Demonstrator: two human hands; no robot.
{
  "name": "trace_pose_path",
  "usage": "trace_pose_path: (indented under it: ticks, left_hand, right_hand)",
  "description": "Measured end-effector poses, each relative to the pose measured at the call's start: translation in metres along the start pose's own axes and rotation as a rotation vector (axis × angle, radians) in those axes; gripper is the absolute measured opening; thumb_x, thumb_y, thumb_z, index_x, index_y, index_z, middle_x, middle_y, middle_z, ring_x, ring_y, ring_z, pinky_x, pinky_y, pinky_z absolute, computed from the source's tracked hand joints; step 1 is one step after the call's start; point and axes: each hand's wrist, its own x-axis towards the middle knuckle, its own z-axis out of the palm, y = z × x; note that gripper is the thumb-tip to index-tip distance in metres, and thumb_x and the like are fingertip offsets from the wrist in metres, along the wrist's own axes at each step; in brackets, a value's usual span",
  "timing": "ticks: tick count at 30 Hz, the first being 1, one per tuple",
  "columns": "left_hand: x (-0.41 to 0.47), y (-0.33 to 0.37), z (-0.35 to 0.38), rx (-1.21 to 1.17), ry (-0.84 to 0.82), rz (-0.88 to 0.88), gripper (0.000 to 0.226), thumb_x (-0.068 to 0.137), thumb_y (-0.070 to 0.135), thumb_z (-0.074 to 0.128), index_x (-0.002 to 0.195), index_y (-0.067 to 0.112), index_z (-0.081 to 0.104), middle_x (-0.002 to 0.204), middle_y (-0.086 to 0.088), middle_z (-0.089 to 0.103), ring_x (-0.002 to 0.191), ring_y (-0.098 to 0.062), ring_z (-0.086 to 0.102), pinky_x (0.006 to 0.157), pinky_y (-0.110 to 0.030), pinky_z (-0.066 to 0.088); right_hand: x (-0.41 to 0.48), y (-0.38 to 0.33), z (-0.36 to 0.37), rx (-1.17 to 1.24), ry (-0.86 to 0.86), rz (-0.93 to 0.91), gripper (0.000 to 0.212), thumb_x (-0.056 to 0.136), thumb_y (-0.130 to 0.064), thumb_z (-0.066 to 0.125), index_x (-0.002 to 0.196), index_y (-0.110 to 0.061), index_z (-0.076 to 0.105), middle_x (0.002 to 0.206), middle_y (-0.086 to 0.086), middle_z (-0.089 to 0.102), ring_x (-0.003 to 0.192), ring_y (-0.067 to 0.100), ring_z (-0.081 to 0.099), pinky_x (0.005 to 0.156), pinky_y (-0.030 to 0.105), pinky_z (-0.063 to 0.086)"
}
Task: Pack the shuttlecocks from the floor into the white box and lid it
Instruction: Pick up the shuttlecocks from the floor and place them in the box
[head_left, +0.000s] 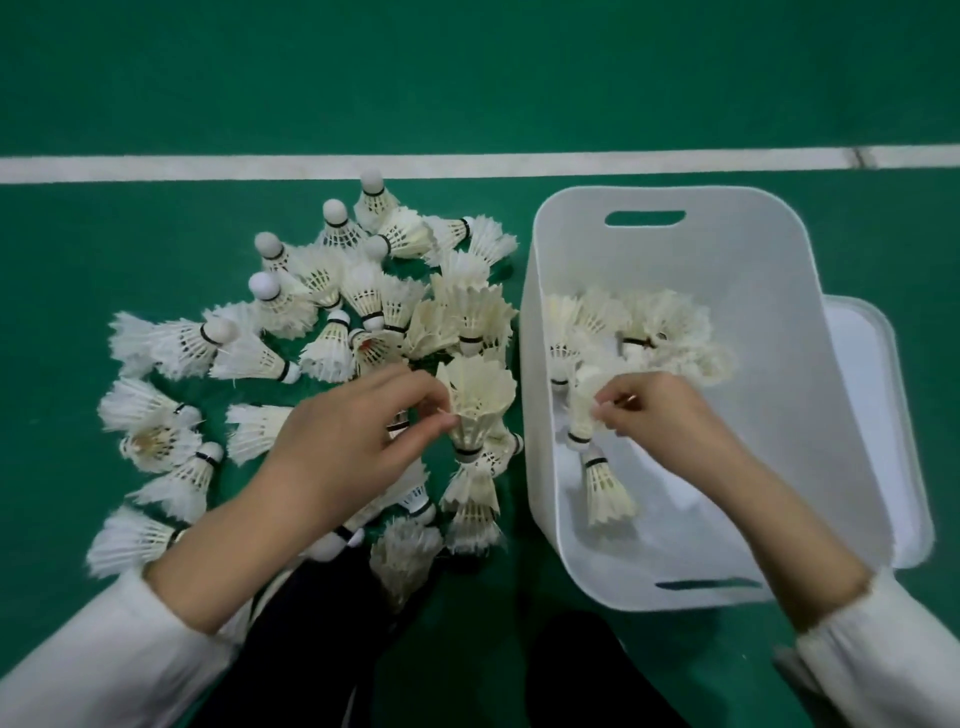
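Both hands' fingers (434, 415) pinch shuttlecocks (475, 410) beside box (753, 249)

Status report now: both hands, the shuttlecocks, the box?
Left hand pinching a shuttlecock over the floor pile. Right hand placing another inside the white box. Lid off, behind the box. Nothing blocking.

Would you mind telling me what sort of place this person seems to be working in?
Most likely an indoor badminton court. The smooth green floor carries a painted white boundary line, and a heap of white feathered shuttlecocks lies beside a white plastic box, where both hands are sorting them.
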Motion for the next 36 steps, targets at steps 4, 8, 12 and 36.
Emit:
trace_pose_path:
  ticks: [4, 8, 12, 36]
  left_hand:
    - [0.005, 0.004, 0.004, 0.01, 0.003, 0.003, 0.032, 0.082, 0.061, 0.035, 0.089, 0.038, 0.056, 0.086, 0.019, 0.059, 0.072, -0.005, 0.058, 0.055, -0.033, 0.051]
    - [0.007, 0.007, 0.008, 0.012, -0.002, -0.001, 0.031, 0.081, 0.061, 0.035, 0.089, 0.039, 0.055, 0.085, 0.021, 0.058, 0.07, -0.002, 0.056, 0.054, -0.03, 0.049]
    - [0.007, 0.009, 0.011, 0.004, -0.011, 0.0, 0.031, 0.081, 0.063, 0.033, 0.093, 0.04, 0.051, 0.085, 0.024, 0.058, 0.076, -0.004, 0.055, 0.054, -0.029, 0.049]
    - [0.008, 0.023, -0.011, -0.307, 0.222, -0.038, 0.026, 0.087, 0.051, 0.038, 0.106, 0.034, 0.043, 0.079, 0.01, 0.061, 0.055, -0.007, 0.057, 0.043, -0.013, 0.038]
  right_hand:
    - [0.016, -0.01, 0.022, -0.145, -0.103, -0.075, 0.015, 0.088, -0.017, 0.059, 0.095, -0.01, 0.07, 0.093, 0.003, 0.069, 0.08, 0.015, 0.059, 0.071, 0.021, 0.041]
    - [0.029, -0.013, 0.034, -0.26, -0.108, -0.119, 0.019, 0.089, -0.012, 0.054, 0.099, -0.008, 0.07, 0.1, 0.007, 0.071, 0.09, 0.022, 0.063, 0.07, 0.021, 0.039]
    - [0.032, -0.011, 0.036, -0.29, -0.107, -0.119, 0.026, 0.09, -0.016, 0.054, 0.115, -0.012, 0.061, 0.116, 0.008, 0.063, 0.1, 0.025, 0.06, 0.075, 0.024, 0.038]
    - [-0.038, -0.073, -0.026, 0.129, 0.178, -0.485, 0.013, 0.083, -0.023, 0.064, 0.083, -0.035, 0.065, 0.082, -0.006, 0.057, 0.072, 0.008, 0.054, 0.068, 0.024, 0.044]
